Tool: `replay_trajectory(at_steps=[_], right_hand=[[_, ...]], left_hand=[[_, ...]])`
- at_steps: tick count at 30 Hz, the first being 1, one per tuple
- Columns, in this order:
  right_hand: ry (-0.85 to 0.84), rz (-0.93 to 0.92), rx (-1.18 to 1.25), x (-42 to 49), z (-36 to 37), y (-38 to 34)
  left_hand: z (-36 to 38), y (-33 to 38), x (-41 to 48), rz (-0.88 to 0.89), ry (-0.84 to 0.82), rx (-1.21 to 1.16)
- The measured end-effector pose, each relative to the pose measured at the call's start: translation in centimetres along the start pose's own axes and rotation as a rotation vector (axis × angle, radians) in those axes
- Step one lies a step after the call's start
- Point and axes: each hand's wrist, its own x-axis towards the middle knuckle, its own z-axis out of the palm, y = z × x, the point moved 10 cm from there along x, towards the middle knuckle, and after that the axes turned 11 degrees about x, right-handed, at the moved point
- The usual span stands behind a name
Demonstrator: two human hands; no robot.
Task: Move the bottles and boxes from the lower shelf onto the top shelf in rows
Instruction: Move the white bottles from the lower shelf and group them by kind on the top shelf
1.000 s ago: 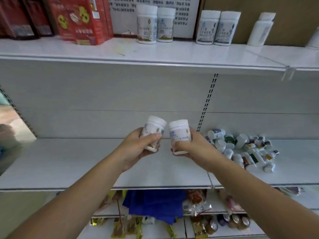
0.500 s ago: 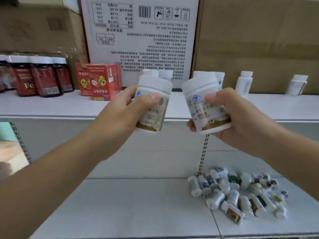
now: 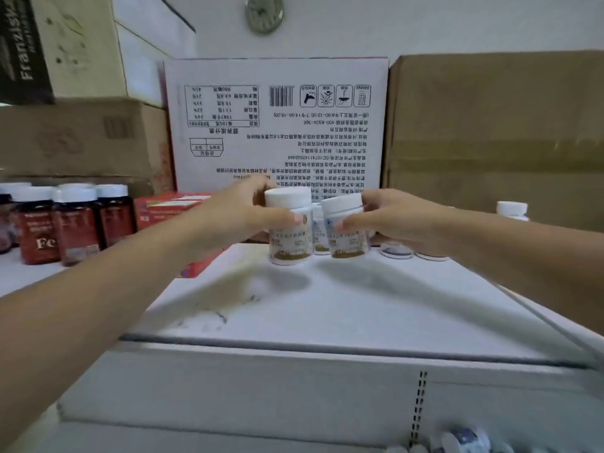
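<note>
- Left hand (image 3: 238,214) is gripping an upright white-capped white plastic bottle (image 3: 289,237) at the white top shelf (image 3: 327,305).
- Right hand (image 3: 392,220) is clasping a matching capped bottle (image 3: 346,233) just beside it.
- Opaque walls are hiding the contents.

White printed carton (image 3: 277,125) beside brown cardboard box (image 3: 490,125); round metal disc (image 3: 264,13) on wall (image 3: 425,24).

White wall (image 3: 425,24) w/ round metal fixture (image 3: 264,13), brown cartons (image 3: 496,125) — soft light

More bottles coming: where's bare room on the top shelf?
Bare: the front of the white shelf, from its edge to the two white plastic bottles in the left hand and right hand. Crowded behind and left of them: more white bottles, red cardboard box, dark red bottles.
</note>
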Motion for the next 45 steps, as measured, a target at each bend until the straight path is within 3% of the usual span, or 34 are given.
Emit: replay_trajectory(at_steps=[5,12,19,25,28,33,36,45], right_hand=[[-0.032,0.067,-0.022,2.7,0.4,2.4],[0.093,0.009,0.04,3.2,-0.1,3.3],[0.199,-0.047,-0.12,3.0,0.0,3.2],[0.184,-0.068,-0.201,2.4,0.8,2.9],[0.13,-0.016,-0.336,1.8,0.9,2.8],[-0.041,0.048,-0.708,-1.8,0.8,2.2],[-0.063,0.048,-0.822,-4.7,0.6,2.3],[0.048,0.043,-0.804,-15.0,0.3,0.7]], left_hand=[[0.2,-2.8,0.2,-0.011,0.056,0.207],[-0.2,-3.3,-0.4,0.005,0.136,0.152],[-0.4,-3.4,-0.5,0.023,0.18,0.178],[-0.3,-3.8,-0.2,0.033,0.165,0.237],[0.2,-3.7,-0.4,0.019,0.111,0.367],[1.0,-5.1,-1.5,-0.114,-0.153,0.827],[0.5,-5.6,-3.5,-0.133,-0.213,1.029],[0.1,-1.6,-10.8,0.038,-0.162,0.869]])
